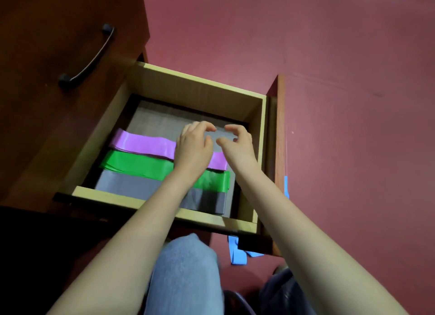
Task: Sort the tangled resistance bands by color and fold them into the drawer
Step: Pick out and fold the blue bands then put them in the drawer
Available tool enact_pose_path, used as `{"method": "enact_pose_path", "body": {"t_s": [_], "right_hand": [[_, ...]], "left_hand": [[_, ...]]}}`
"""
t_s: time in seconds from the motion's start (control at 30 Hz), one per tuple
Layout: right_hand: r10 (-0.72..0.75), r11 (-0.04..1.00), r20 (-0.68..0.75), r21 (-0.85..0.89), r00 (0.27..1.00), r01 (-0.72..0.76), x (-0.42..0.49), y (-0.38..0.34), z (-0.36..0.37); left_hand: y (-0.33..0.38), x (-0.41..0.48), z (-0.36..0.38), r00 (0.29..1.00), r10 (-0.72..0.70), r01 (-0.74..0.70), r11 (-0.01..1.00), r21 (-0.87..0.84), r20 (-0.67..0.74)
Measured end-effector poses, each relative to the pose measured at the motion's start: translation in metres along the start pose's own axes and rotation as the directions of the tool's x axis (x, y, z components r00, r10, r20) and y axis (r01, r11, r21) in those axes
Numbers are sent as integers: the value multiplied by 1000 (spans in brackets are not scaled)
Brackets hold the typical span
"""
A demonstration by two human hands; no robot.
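Observation:
The open wooden drawer (200, 81) holds three folded bands side by side: a purple band (143, 144) farthest back, a green band (136, 163) in the middle and a grey band (127, 184) nearest the front rim. My left hand (194, 145) and my right hand (236, 143) hover inside the drawer above the right end of the purple band, fingers curled and apart, holding nothing. A blue band (237, 251) lies on the floor under the drawer's front right corner.
A dark wooden cabinet door with a black handle (88, 60) stands to the left. Red floor (353, 103) spreads to the right and behind. My knee in blue jeans (186, 263) is below the drawer front. A grey liner (160, 121) covers the drawer's back.

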State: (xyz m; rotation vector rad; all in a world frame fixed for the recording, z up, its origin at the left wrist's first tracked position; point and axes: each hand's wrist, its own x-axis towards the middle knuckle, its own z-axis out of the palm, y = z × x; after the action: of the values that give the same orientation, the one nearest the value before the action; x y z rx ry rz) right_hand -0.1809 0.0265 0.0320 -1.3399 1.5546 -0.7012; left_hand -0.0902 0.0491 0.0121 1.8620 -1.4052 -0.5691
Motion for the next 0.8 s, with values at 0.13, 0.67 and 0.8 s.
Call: {"method": "enact_pose_path", "body": {"t_s": [0.13, 0.67, 0.8], "right_hand": [[-66, 980, -58, 185, 996, 76, -15, -2, -31], [312, 907, -132, 336, 941, -254, -56, 155, -241], [419, 868, -112, 340, 901, -361, -46, 214, -250]], "left_hand": [[47, -18, 19, 994, 104, -103, 991, -86, 16], [163, -112, 148, 932, 52, 50, 962, -268, 358], [138, -125, 206, 869, -112, 267, 926, -266, 483]]}}
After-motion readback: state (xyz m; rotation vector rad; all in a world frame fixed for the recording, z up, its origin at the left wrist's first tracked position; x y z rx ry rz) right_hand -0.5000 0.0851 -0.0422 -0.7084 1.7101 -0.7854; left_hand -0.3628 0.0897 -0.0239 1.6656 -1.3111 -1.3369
